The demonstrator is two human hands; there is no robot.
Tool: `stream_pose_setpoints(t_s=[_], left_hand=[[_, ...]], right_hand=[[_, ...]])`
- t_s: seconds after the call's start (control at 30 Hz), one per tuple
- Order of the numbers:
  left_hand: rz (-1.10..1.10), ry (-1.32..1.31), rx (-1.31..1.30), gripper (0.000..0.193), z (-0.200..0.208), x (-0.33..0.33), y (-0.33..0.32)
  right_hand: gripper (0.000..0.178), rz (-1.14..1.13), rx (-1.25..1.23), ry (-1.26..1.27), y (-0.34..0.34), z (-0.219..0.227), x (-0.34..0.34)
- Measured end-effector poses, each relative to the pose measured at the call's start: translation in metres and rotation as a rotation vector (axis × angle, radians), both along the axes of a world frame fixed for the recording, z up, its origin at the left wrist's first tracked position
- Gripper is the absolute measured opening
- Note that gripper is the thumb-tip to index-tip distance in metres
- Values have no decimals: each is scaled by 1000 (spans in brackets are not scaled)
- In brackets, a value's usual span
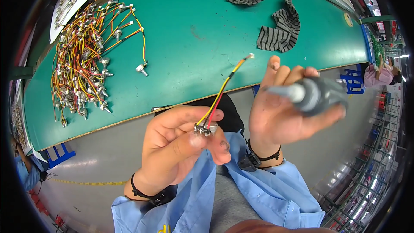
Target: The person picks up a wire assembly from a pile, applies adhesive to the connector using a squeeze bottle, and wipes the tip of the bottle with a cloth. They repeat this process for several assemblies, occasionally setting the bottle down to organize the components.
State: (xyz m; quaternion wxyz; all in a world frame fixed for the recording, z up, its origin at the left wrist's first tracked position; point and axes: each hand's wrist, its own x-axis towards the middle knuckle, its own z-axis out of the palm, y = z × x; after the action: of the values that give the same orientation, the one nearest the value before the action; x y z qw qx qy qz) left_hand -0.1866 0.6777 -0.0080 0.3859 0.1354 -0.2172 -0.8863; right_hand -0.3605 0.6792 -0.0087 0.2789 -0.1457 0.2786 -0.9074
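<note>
Between thumb and fingers, my left hand (168,149) pinches a small round potentiometer (204,129), its solder terminals facing up. Yellow, red and black wires (223,87) rise from it to a small white connector (252,56). My right hand (274,116), to the right of it, grips a dark grey squeeze bottle (321,97) lying tilted across the palm. The bottle's tapered nozzle points left, apart from the potentiometer, and is blurred by motion. Both hands are above my lap, at the near edge of the green table (181,47).
A tangled heap of wired potentiometers (79,69) covers the table's left side, one potentiometer (141,68) lying at its edge. Striped dark cloths (282,28) lie at the far right. A tape roll (348,19) is near the right end. Blue stools (353,81) and other people are beyond.
</note>
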Motion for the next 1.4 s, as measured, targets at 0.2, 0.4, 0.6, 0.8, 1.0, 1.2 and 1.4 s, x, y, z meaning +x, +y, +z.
stream_pose_setpoints(t_s=[0.2,0.4,0.6,0.8,1.0,1.2,1.4], left_hand=[[75,-264,22,36,23,3,-4],[403,-707,-857,33,54,53,-64],[664,-1493,-1522,27,88,107,-202],[455,-1595,-1981,24,76,121,-322],[324,-1713,-1759,20,20,148,-370],[346,-1731,-1727,15,9,161,-380],[515,-1716,-1956,12,41,152,-345]], right_hand=[[61,448,-128,-348,-7,-10,-21],[59,433,-193,-285,-14,-12,-28],[59,374,-94,-331,-28,-12,-14],[60,304,-14,-222,-40,-26,-14],[61,273,12,-219,-46,-36,-17],[62,293,-1,-233,-48,-39,-20],[61,269,33,-221,-49,-38,-16]])
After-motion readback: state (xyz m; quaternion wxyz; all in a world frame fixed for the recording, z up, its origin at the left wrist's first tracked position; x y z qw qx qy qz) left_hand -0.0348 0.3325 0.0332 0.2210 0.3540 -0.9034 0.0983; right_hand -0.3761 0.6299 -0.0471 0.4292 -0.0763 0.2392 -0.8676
